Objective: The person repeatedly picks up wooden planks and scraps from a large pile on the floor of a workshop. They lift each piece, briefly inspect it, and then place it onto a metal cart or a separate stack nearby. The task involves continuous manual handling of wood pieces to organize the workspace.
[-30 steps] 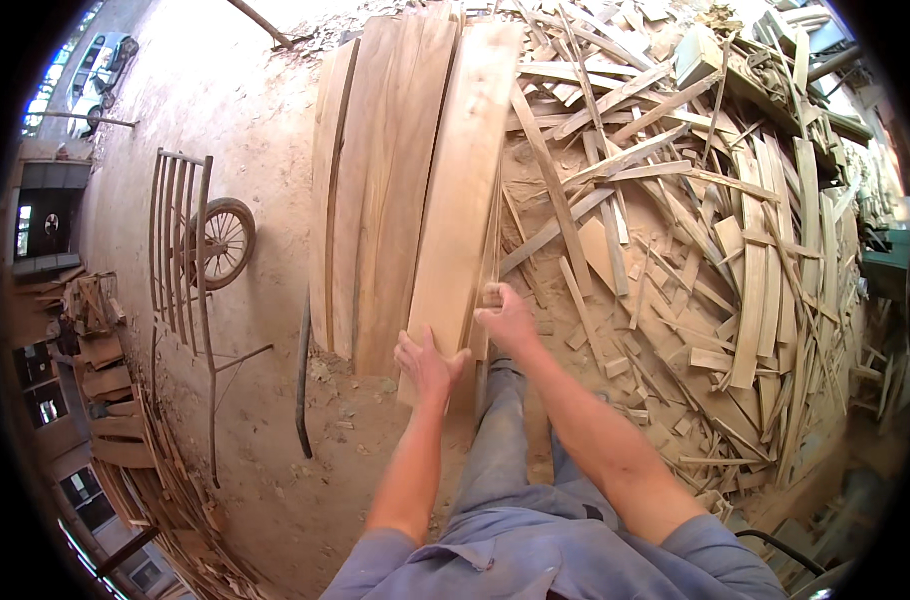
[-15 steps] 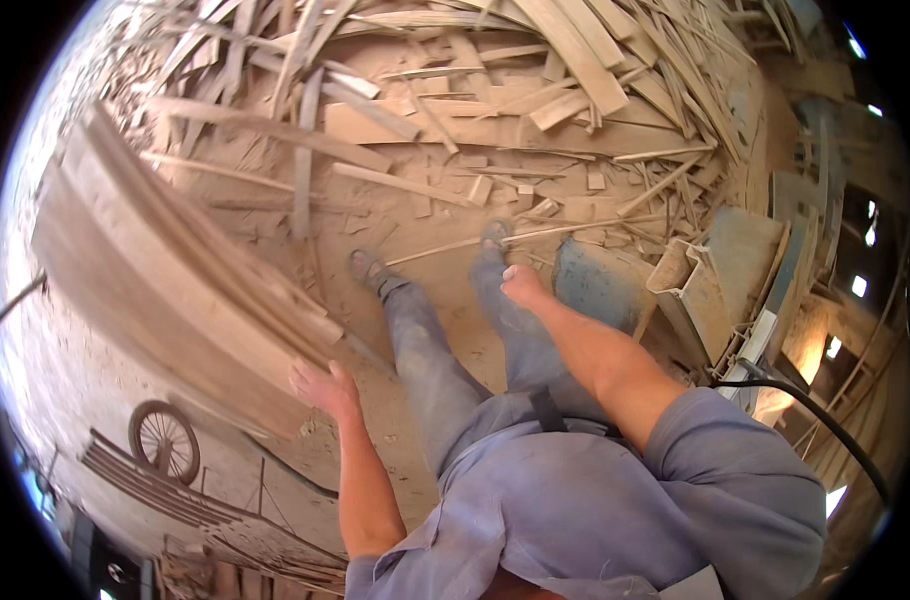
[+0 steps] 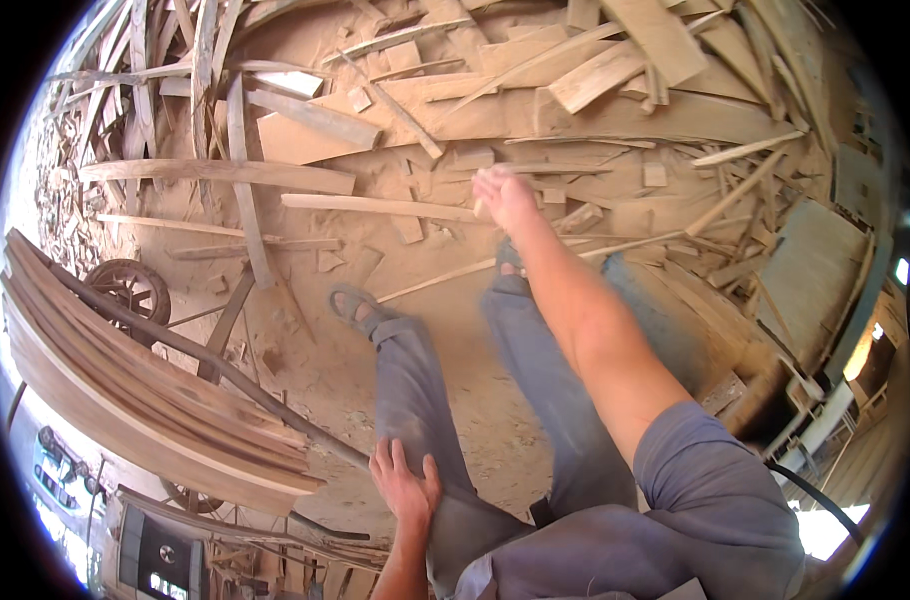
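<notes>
My left hand [image 3: 407, 484] lies on my left thigh, its fingers stretched out and holding nothing. Ahead of me my right hand [image 3: 510, 200] reaches out low over the scrap-covered ground, its fingers closed. A small pale edge shows at its fingertips; what it grips, if anything, is too unclear to name. Just left of that hand, a long flat wood strip [image 3: 375, 205] ends close to the fingers. Off to my left, apart from my left hand, a stack of long planks [image 3: 155, 400] lies on a wheeled cart with a metal bar [image 3: 225, 372].
Scrap boards and offcuts [image 3: 565, 90] cover the dusty ground ahead. At left stands a spoked wheel [image 3: 130, 295]. To my right are a blue-grey metal part [image 3: 645, 310], a flat panel [image 3: 810, 275] and a black cable [image 3: 815, 492].
My left hand has moved from beside the plank stack onto my thigh. My right arm has stretched forward over the scraps. The view has shifted, and the stack sits lower and farther left.
</notes>
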Motion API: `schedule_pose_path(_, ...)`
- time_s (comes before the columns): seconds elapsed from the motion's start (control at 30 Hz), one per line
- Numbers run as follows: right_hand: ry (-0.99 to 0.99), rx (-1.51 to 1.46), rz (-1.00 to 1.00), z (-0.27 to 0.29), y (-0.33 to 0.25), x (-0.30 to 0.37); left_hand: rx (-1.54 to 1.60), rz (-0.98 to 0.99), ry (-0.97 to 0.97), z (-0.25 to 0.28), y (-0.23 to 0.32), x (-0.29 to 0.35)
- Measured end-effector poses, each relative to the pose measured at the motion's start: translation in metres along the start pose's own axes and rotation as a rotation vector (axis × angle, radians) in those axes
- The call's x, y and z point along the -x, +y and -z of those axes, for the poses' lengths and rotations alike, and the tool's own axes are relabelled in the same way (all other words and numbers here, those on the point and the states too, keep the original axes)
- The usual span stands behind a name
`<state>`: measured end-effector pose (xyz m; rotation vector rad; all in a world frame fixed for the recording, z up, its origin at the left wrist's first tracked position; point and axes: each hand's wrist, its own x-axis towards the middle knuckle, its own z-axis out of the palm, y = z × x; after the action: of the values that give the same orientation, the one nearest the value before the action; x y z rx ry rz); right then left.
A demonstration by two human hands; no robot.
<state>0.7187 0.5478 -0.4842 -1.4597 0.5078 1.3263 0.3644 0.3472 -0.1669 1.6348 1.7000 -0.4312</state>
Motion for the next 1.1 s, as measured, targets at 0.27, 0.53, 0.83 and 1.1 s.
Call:
schedule_pose_path(0.27,0.099,-0.285,0.083,-0.025,-0.006,-0.147,-0.006,0.018,0.034,0.003,0.000,-0.023)
schedule_pose_path(0.53,0.480,-0.040,0.073,-0.083,-0.027,-0.012,0.038,0.031,0.073,0.010,-0.015,-0.014)
schedule_pose_path(0.83,0.644,-0.036,0.085,-0.072,-0.037,0.210,0.293,0.000,0.310,0.051,-0.020,-0.028)
schedule_pose_path(1.1,0.286,0.117,0.208,-0.007,-0.106,0.329,-0.126,-0.414,0.262,0.214,0.066,-0.074)
